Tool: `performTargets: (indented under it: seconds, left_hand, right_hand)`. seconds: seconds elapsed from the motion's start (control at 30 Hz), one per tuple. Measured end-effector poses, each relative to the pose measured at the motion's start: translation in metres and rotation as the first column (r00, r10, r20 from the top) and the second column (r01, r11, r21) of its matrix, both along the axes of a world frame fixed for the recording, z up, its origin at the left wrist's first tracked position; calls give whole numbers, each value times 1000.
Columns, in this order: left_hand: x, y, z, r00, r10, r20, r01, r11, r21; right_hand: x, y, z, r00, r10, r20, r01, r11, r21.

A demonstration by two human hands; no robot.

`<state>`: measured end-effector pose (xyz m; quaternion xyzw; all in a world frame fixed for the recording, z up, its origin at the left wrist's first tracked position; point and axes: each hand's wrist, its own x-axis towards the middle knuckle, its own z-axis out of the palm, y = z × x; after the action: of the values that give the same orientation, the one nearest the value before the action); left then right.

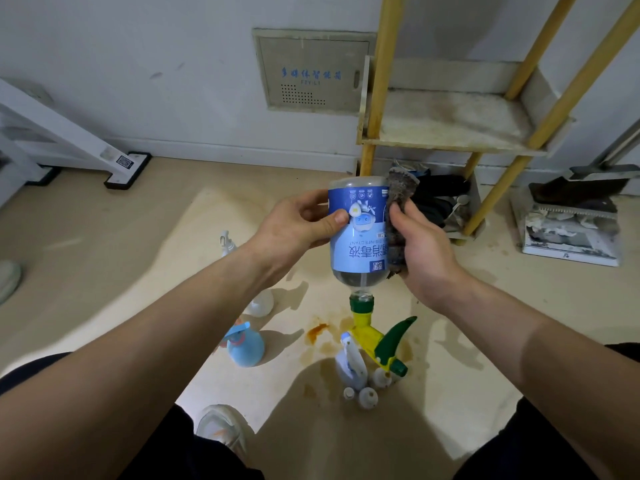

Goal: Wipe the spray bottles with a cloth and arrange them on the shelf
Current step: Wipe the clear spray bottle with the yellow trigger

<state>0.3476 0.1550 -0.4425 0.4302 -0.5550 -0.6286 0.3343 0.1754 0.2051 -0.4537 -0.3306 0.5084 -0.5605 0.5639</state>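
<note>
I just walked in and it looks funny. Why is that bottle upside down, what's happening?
A person is wiping a bottle. The left hand grips it upside down, its nozzle pointing at the floor. The right hand holds a dark cloth against the bottle's side. Other bottles stand on the floor below, and the shelf stands by the wall ahead.

A spray bottle (358, 233) with a blue label is held upside down by the left hand (294, 226), its yellow-and-green trigger head (370, 336) pointing down. A dark cloth (401, 188) is gripped by the right hand (426, 251) and pressed against the bottle's side. A light-blue bottle (244, 346) is seen on the floor (104, 254) below, and a wooden shelf (450, 123) behind.
</note>
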Motion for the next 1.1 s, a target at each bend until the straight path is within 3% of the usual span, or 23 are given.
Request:
performTargets:
  seconds: [0.07,0.17,0.27,0.33,0.5,0.6,0.7,0.77,0.9,1.0,1.1]
  left_hand:
    - [-1,2,1,998,-21,-52,22,999,24]
    - [-9,8,3,995,91,-40,-91,996,10]
    - [-20,15,-1,955,261,139,-241,959,-147]
    - [-23,18,-3,923,324,207,-276,933,-230]
    - [-13,13,-1,969,243,44,-238,966,-98]
    - [-8,7,-4,991,131,-2,-131,991,-10]
    - [-6,8,-4,995,-35,-92,44,994,101]
    - [-7,11,-2,993,-44,-108,56,993,105]
    - [-17,18,-5,978,200,54,-196,978,-66]
    - [-22,24,-10,902,361,236,-308,923,-232]
    - [-18,22,-6,940,316,127,-294,941,-168]
  right_hand:
    - [1,1,2,999,24,-25,-25,999,-41]
    - [7,2,4,991,40,-127,-54,993,-108]
    - [15,3,2,966,55,-254,-93,985,-142]
    - [15,3,3,980,63,-190,-87,988,-126]
    - [-2,-2,5,997,1,-82,-7,997,-72]
    - [-4,-3,7,999,-17,-42,16,999,-32]
    - [-2,-1,4,998,19,-62,-22,998,-55]
    - [1,0,6,991,33,-129,-45,995,-93]
    - [12,4,11,946,29,-323,-89,981,-173]
    - [14,6,8,939,75,-336,-149,968,-201]
    - [4,4,10,970,70,-231,-111,979,-170]
